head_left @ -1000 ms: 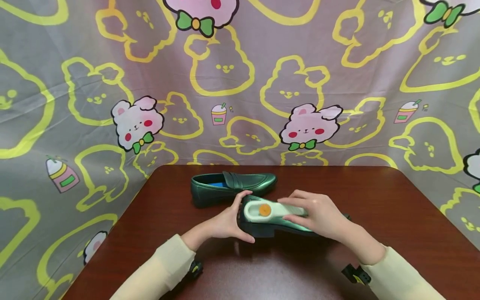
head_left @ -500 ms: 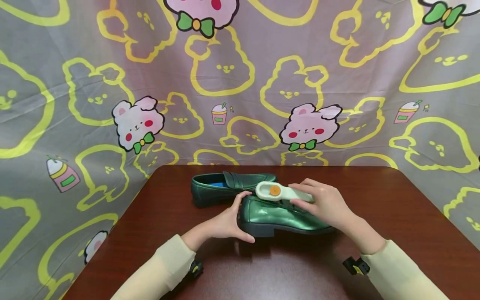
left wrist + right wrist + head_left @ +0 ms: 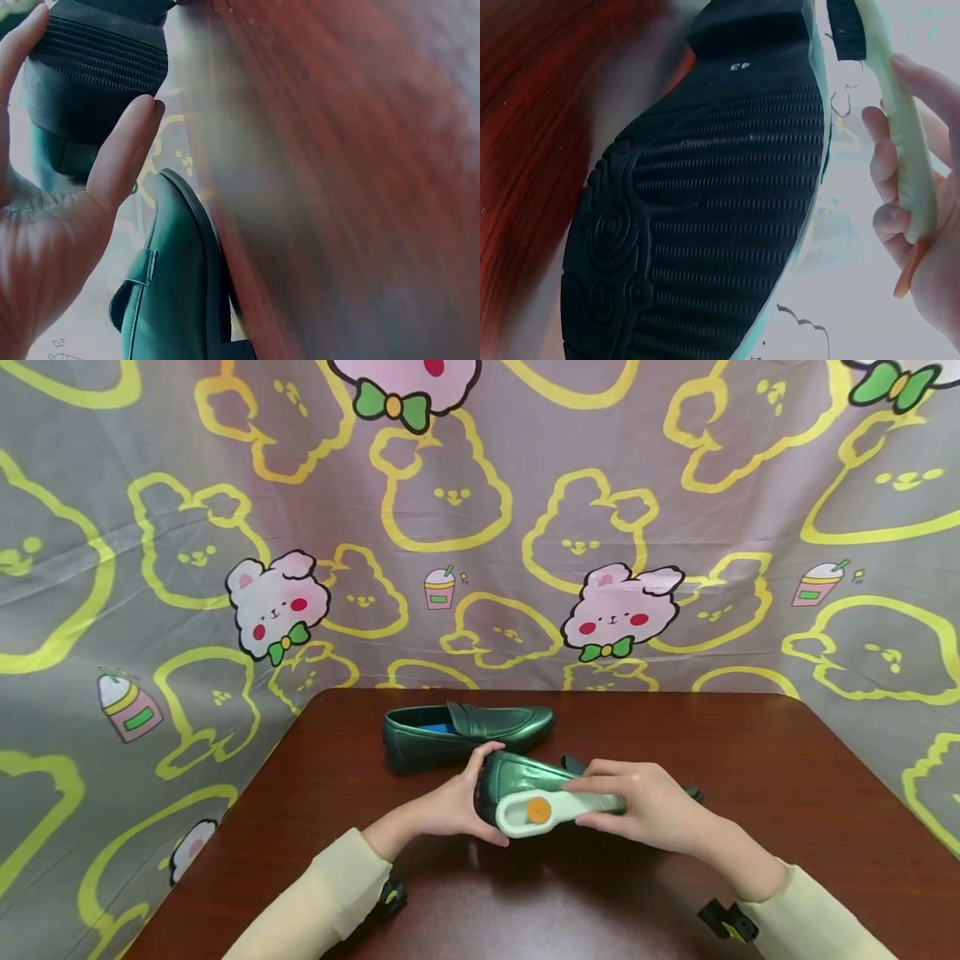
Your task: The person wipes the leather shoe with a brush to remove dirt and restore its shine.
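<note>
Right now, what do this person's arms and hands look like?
The left sleeve and right sleeve are plain pale cream. A small black device with a yellow patch shows by each sleeve. The left hand and right hand are bare, no gloves.

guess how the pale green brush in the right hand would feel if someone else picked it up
The brush is probably stiff: its handle reaches out without sagging. It's likely light, since the right hand holds it alone, by the handle. The bristles may bend only slightly, as they look short and densely packed.
</note>
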Tool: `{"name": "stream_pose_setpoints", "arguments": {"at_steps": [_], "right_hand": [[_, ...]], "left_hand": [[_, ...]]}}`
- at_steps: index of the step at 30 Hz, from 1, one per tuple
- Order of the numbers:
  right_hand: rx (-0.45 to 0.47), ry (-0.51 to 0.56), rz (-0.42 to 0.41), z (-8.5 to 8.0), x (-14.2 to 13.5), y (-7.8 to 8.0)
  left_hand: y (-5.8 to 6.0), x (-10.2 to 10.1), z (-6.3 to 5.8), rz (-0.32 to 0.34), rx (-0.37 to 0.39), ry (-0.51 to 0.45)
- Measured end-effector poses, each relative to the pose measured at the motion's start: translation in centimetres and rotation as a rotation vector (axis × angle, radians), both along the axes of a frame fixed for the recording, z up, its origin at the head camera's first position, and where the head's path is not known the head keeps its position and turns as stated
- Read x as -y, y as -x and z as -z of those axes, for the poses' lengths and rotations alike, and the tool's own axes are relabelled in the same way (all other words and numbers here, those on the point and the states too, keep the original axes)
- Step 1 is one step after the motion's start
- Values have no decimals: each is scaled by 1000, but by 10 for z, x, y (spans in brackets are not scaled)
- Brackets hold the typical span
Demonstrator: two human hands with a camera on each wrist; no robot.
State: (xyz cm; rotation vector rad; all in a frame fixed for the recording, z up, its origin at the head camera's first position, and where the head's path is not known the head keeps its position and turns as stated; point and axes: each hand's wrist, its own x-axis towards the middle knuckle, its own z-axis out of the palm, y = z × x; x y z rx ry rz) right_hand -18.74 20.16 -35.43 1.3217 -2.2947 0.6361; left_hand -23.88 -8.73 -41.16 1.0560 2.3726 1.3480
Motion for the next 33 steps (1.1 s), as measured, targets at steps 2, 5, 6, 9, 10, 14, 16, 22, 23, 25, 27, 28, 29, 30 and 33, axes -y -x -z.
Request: {"name": "stream_pose_setpoints", "arguments": {"at_steps": [2, 5, 6, 9, 10, 14, 16, 22, 23, 25, 27, 28, 29, 30, 33], "right_hand": [[1, -20, -10, 1, 1, 0], [1, -31, -9, 1, -1, 3], [-1, -29, -1, 1, -2, 5], [-25, -1, 55, -1, -6, 14], [-38, 12, 87, -2, -8, 18], [-100, 60, 244, -6, -16, 29], [-116, 82, 304, -8, -20, 31], [-59, 86, 188, -8, -17, 19], [-44, 69, 133, -7, -15, 15], [-20, 21, 35, -4, -11, 9], [-8, -18, -17, -2, -7, 5], [-10, -29, -21, -2, -7, 4], [-14, -31, -17, -1, -6, 5], [-19, -29, 0, -1, -7, 6], [-46, 8, 96, -3, -11, 17]], "left_hand": [[1, -1, 0, 3, 0, -8], [2, -2, 1, -6, 1, 4], [2, -2, 1, -9, 0, 12], [3, -2, 0, -20, 2, 34], [3, -2, 0, -26, 4, 40], [2, -2, -2, -37, 18, 56], [2, -1, -2, -44, 23, 67], [3, -2, -3, -37, 35, 57], [4, -2, -3, -28, 36, 48], [6, -2, -3, -12, 23, 37], [7, -2, -4, 3, 10, 30], [8, -2, -5, 3, 6, 33], [8, -2, -5, 1, 3, 37], [8, -2, -5, -5, 0, 45], [8, -3, -6, -29, 24, 67]]}}
